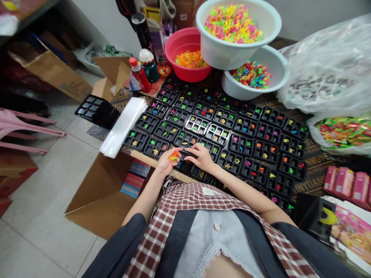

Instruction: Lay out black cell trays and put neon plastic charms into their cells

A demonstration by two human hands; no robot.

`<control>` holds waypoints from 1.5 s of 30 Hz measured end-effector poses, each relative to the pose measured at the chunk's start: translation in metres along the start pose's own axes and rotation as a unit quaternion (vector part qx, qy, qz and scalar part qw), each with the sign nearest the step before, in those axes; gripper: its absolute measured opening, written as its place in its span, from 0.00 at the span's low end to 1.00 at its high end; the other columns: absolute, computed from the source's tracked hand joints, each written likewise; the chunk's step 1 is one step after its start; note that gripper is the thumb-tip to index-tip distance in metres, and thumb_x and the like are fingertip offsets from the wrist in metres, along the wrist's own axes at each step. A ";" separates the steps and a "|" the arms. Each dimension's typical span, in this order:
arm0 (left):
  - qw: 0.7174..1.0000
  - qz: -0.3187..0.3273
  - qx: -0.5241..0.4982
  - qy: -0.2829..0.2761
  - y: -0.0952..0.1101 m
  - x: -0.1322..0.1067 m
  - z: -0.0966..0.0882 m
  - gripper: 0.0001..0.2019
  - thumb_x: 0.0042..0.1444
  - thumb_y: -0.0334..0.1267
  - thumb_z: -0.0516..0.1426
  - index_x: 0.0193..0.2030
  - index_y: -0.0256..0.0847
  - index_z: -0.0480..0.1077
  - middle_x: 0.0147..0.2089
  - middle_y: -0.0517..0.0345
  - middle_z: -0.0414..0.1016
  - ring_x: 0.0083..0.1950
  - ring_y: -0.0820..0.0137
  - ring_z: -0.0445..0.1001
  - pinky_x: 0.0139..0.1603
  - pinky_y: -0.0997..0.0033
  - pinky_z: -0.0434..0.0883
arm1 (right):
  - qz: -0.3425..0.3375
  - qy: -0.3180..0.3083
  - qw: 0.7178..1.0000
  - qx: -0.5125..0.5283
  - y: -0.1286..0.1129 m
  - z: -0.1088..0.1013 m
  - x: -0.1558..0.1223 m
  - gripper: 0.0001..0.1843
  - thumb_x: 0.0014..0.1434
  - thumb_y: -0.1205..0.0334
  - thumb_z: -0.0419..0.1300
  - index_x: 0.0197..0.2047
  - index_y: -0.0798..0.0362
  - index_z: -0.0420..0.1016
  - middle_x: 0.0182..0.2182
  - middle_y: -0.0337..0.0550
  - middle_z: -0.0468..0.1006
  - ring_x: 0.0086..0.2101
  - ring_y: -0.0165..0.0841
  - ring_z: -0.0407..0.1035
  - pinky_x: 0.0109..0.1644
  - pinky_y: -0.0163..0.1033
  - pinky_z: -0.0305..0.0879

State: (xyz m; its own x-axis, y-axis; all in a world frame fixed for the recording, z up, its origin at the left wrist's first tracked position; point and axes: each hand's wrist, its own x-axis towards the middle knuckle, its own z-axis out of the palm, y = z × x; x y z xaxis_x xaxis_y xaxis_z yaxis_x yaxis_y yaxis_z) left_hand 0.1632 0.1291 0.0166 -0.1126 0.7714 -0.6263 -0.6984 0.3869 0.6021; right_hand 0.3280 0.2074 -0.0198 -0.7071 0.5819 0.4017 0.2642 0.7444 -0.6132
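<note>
My left hand (pixel 167 160) is cupped at the table's near edge, closed round a small heap of orange and coloured plastic pieces (pixel 174 156). My right hand (pixel 202 155) lies just right of it, fingers bent and pointing left over a black compartment tray (pixel 185 162), fingertips close to the pieces in the left hand. Whether the right fingers pinch a piece is hidden. Many black trays (pixel 246 135) cover the table, most compartments holding one small coloured piece.
Two white basins (pixel 271 29) and a red basin (pixel 176 44) of coloured pieces stand at the back. Clear plastic bags (pixel 327 65) lie right, a stack of clear sleeves (pixel 123 127) left. An open cardboard box (pixel 98 197) sits on the floor below.
</note>
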 end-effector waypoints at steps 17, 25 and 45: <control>0.996 0.034 0.085 -0.014 -0.021 0.004 0.022 0.18 0.35 0.45 0.71 0.24 0.35 0.70 0.18 0.63 0.66 0.17 0.82 0.60 0.15 0.81 0.47 | 0.096 0.029 0.982 0.160 -0.011 -0.018 0.009 0.13 0.63 0.55 0.58 0.37 0.50 0.83 0.28 0.43 0.74 0.28 0.31 0.67 0.33 0.38 0.66; 0.971 0.169 0.133 0.105 0.023 0.017 -0.014 0.18 0.39 0.48 0.67 0.30 0.35 0.76 0.18 0.64 0.65 0.15 0.82 0.56 0.15 0.80 0.44 | 0.116 0.043 0.983 0.139 -0.017 -0.050 0.002 0.15 0.62 0.54 0.59 0.48 0.50 0.79 0.36 0.44 0.77 0.23 0.26 0.61 0.29 0.36 0.65; 0.785 0.352 0.478 0.177 0.106 0.124 -0.019 0.06 0.46 0.40 0.65 0.28 0.39 0.78 0.28 0.56 0.77 0.33 0.68 0.71 0.37 0.71 0.66 | 0.416 0.275 0.773 -0.391 -0.029 -0.099 -0.288 0.37 0.54 0.42 0.57 0.66 0.22 0.52 0.59 0.57 0.66 0.56 0.66 0.63 0.44 0.74 0.61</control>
State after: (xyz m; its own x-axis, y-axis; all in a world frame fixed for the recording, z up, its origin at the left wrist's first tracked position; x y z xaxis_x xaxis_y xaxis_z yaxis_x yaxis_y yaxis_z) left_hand 0.0618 0.2564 -0.0067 -0.5399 0.8411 0.0320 0.4551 0.2597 0.8517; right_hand 0.5893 0.0504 -0.0504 0.2503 0.8571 0.4502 0.9459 -0.1173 -0.3026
